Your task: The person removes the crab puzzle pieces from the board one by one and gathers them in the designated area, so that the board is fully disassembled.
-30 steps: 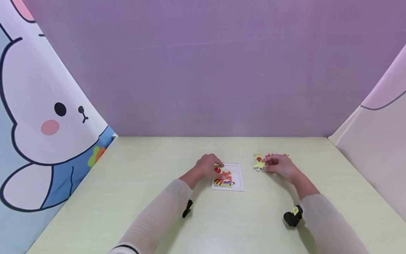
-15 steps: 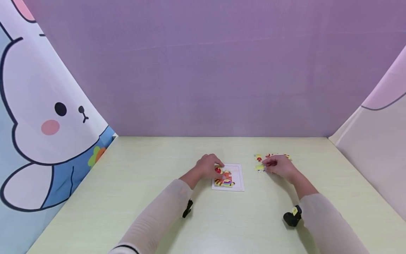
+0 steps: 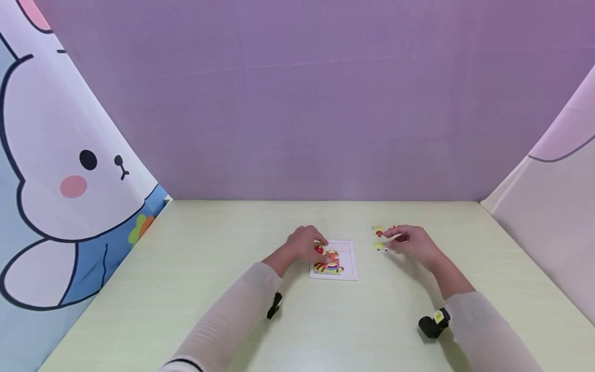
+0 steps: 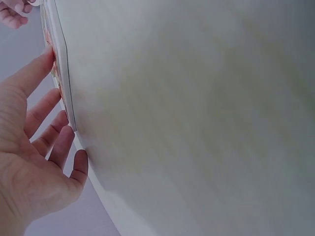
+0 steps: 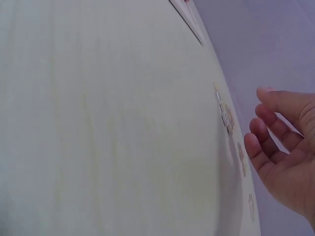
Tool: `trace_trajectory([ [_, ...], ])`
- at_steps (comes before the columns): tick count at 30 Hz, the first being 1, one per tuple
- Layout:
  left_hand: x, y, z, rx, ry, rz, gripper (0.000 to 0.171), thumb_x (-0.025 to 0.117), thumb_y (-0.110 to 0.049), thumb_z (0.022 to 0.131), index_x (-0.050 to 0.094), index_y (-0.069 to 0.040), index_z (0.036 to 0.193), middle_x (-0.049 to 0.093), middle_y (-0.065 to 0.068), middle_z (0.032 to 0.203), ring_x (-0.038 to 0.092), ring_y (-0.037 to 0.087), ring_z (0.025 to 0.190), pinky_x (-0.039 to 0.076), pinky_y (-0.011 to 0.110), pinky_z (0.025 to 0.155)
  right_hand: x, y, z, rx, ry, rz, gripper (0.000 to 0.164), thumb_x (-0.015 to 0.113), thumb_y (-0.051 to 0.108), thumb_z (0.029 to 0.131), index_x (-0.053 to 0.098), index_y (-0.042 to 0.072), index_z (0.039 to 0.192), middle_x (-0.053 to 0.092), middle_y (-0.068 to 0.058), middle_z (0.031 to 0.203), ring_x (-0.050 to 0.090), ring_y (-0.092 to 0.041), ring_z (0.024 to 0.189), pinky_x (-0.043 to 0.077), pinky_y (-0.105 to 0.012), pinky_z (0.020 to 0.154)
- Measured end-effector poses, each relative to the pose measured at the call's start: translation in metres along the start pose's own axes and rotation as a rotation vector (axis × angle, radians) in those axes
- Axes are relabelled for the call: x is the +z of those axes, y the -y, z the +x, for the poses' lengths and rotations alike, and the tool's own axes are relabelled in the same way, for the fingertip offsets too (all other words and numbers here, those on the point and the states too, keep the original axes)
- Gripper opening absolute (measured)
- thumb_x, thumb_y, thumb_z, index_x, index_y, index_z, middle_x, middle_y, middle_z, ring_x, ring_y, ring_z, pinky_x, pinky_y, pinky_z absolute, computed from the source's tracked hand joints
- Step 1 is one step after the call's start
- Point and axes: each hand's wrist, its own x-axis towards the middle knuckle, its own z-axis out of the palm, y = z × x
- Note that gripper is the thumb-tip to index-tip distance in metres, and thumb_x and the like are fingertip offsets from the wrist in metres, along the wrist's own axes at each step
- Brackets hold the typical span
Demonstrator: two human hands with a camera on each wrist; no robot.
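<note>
The right hand (image 3: 413, 242) is hovering by the loose puzzle pieces (image 3: 380, 247), its fingers gently bent and holding nothing. Compared with half a second ago, it is lifting slightly and hiding the rightmost pieces, so apparently no piece is being carried. The left hand (image 3: 307, 243), fingers relaxed, is resting on the partly filled white tray (image 3: 346, 260), left of the loose pieces.
</note>
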Motion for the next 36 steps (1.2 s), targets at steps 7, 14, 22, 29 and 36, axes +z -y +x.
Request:
trace_trajectory([
  [7,-0.001,0.000,-0.001,0.010,0.006,-0.001,0.042,0.082,-0.041,0.077,0.073,-0.023,0.114,0.058,-0.004,0.123,0.047,0.021,0.116,0.039,0.039,0.099,0.004,0.012,-0.003,-0.066,-0.017,-0.010,0.030,0.072,0.005,0.087,0.068,0.000,0.116,0.063,-0.021,0.118,0.061,-0.025,0.098,0.052,-0.028,0.075],
  [14,-0.002,0.000,-0.001,0.027,0.008,0.018,0.041,0.081,-0.040,0.079,0.073,-0.023,0.115,0.058,-0.003,0.126,0.046,0.021,0.118,0.039,0.040,0.100,0.015,0.024,-0.002,-0.107,0.007,0.044,0.034,0.074,0.005,0.086,0.067,-0.004,0.118,0.063,-0.022,0.118,0.061,-0.025,0.098,0.053,-0.027,0.075],
  [22,-0.002,0.002,-0.002,0.042,0.025,0.022,0.043,0.079,-0.040,0.080,0.072,-0.023,0.118,0.057,-0.003,0.127,0.046,0.020,0.116,0.040,0.039,0.098,0.029,0.036,0.002,-0.091,0.046,0.054,0.035,0.074,0.009,0.086,0.066,-0.003,0.118,0.063,-0.021,0.113,0.059,-0.024,0.093,0.053,-0.034,0.076],
  [29,-0.004,0.001,-0.004,0.038,0.056,0.007,0.046,0.080,-0.037,0.079,0.070,-0.024,0.122,0.053,-0.002,0.131,0.043,0.021,0.121,0.038,0.040,0.101,0.040,0.041,0.005,-0.086,0.074,0.069,0.034,0.074,0.008,0.087,0.066,-0.004,0.117,0.062,-0.023,0.117,0.060,-0.025,0.098,0.052,-0.030,0.079],
  [36,-0.003,0.004,-0.002,0.041,0.070,-0.015,0.052,0.083,-0.038,0.074,0.070,-0.024,0.123,0.055,-0.003,0.126,0.044,0.021,0.117,0.039,0.041,0.098,0.050,0.046,0.008,-0.080,0.105,0.049,0.032,0.073,0.009,0.088,0.067,-0.001,0.117,0.062,-0.018,0.119,0.060,-0.026,0.103,0.053,-0.033,0.083],
])
